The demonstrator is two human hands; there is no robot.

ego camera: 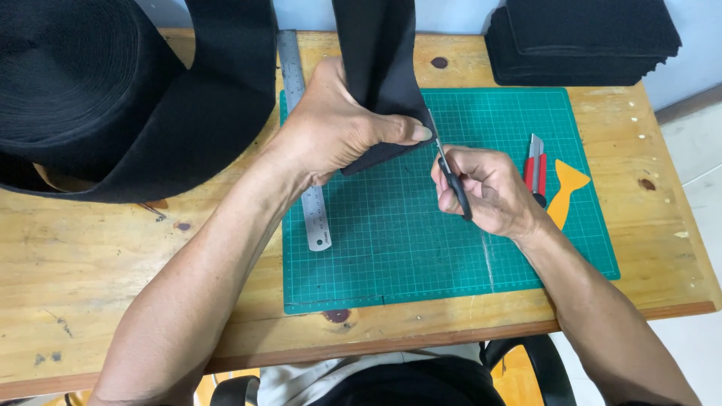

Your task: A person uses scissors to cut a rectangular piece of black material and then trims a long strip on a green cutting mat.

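- Pinching the end of a wide black strap [378,68], the left hand [338,124] is closed with the thumb pressed flat along the strap's lower edge, seemingly to keep the cloth taut and steady.
- The strap hangs down from 12 o'clock and its cut end sits over the upper-left part of the green cutting mat [451,248].
- The right hand [485,192] is curled around the dark handles of a pair of scissors [450,177]; the blades point up toward 11 o'clock and meet the strap's edge just beside the left thumb, so the blades work right next to the grip.
- A big roll of the same black strap [83,90] fills the bench at 10 o'clock, feeding the length in hand.
- A steel ruler [304,143] lies along the mat's left edge, partly under the left hand.
- At 3 o'clock, close to the right wrist, rest a red utility knife [535,169] and an orange shaped piece [565,192].
- Cut black pieces are stacked [583,37] at 1 o'clock on the wooden table [90,278].
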